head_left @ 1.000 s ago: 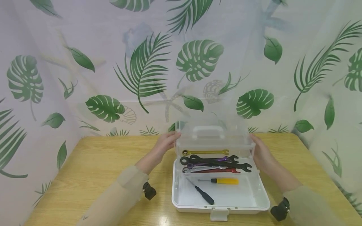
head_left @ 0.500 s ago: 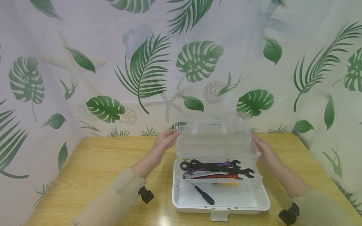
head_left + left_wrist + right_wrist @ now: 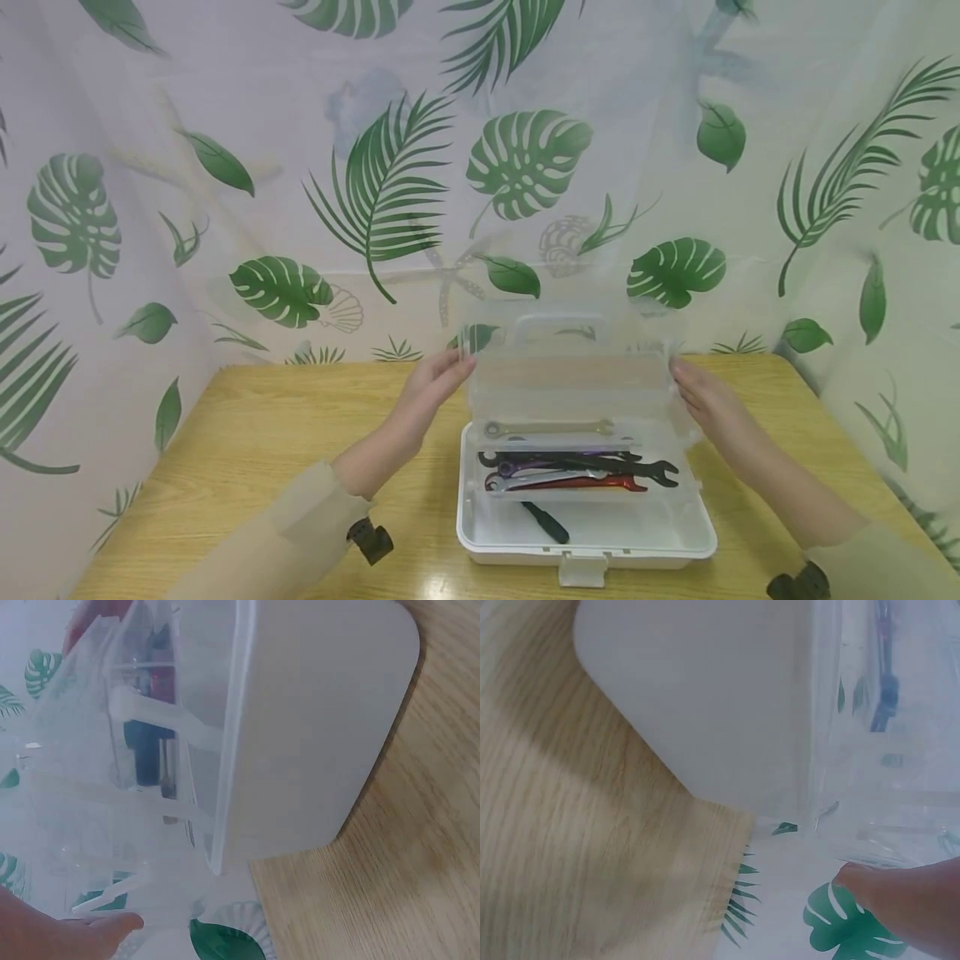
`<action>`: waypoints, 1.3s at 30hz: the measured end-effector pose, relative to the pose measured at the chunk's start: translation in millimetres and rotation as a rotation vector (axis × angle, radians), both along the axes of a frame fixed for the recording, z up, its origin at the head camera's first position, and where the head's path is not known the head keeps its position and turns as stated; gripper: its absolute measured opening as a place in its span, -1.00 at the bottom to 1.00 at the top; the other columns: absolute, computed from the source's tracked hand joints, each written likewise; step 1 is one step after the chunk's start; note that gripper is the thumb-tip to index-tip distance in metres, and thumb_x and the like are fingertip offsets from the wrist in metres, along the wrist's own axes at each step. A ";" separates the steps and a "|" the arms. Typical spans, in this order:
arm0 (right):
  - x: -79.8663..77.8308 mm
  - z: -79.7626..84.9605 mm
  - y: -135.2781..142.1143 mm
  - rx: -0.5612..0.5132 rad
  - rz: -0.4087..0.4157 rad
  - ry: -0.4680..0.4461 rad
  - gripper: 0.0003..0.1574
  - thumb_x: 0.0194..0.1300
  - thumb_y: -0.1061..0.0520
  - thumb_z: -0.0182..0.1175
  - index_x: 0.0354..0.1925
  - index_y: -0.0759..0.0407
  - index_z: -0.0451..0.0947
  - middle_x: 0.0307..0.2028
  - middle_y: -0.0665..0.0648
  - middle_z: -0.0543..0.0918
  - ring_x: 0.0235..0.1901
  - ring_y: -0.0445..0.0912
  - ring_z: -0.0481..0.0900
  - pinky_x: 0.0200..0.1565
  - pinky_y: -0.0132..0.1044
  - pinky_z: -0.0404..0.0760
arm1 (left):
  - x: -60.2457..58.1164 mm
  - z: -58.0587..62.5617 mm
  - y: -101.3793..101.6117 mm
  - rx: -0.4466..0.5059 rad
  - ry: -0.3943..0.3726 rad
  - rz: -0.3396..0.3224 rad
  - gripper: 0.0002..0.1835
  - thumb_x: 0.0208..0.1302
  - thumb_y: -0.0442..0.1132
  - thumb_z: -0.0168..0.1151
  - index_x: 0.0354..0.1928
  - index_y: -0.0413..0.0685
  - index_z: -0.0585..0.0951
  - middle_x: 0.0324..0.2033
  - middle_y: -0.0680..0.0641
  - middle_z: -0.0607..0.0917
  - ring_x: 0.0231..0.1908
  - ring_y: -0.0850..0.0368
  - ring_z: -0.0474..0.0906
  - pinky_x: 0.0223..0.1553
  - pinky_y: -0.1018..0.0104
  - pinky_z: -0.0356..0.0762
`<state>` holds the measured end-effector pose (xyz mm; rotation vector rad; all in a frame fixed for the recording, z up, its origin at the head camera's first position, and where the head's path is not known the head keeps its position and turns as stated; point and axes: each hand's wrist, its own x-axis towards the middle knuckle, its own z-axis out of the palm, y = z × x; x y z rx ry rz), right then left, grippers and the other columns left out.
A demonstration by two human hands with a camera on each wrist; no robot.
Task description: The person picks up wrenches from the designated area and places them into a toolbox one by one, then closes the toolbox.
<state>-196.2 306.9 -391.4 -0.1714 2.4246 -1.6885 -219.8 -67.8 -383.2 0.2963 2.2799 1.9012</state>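
Note:
A white toolbox (image 3: 637, 533) stands on the table with its clear lid (image 3: 570, 371) raised at the back. My left hand (image 3: 408, 412) grips the lid's left side, its thumb (image 3: 120, 925) against the plastic in the left wrist view. On the opposite side my right hand (image 3: 727, 421) holds the lid, with a digit (image 3: 877, 892) at its edge. Several wrenches (image 3: 660, 472), black, purple, silver and red, lie in a see-through tray over the base. Another wrench (image 3: 551, 428) shows faintly through the plastic behind them. Below, a black screwdriver (image 3: 547, 523) is partly covered by the tray.
The wooden table (image 3: 247, 467) extends on both sides of the toolbox. A white latch (image 3: 582, 571) hangs at its front. Behind the table hangs a leaf-patterned curtain (image 3: 420, 317).
The lid has tilted and the wrench tray has swung forward and down, now hiding the yellow screwdriver and part of the black one. Both hands stay at the lid's sides, wrists shifting outward.

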 end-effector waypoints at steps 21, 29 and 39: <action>45.0 7.0 -2.8 0.203 -0.101 -0.002 0.04 0.71 -0.32 -0.36 0.62 0.52 -0.09 0.60 0.62 0.00 0.58 0.56 -0.04 0.47 0.59 0.02 | 52.7 12.4 -3.1 0.040 -0.018 0.017 -0.38 0.54 -0.03 0.11 0.46 -0.29 0.47 0.44 -0.29 0.55 0.52 -0.28 0.37 0.60 -0.35 0.11; 53.7 1.9 -1.3 0.164 -0.144 -0.048 0.00 0.72 -0.28 -0.35 0.57 0.59 0.01 0.57 0.62 0.10 0.56 0.52 0.08 0.55 0.39 0.15 | 71.8 6.4 2.6 0.072 -0.024 0.045 -0.32 0.55 -0.03 0.14 0.51 -0.35 0.37 0.47 -0.35 0.48 0.52 -0.33 0.36 0.58 -0.33 0.17; 65.8 -10.5 -0.9 0.176 -0.146 0.048 -0.22 0.76 -0.11 -0.20 0.55 0.49 0.18 0.51 0.55 0.31 0.45 0.12 0.38 0.38 0.56 0.23 | 89.9 -9.6 6.2 0.093 0.033 0.056 -0.27 0.54 -0.04 0.25 0.53 -0.37 0.34 0.48 -0.37 0.46 0.51 -0.33 0.38 0.56 -0.23 0.24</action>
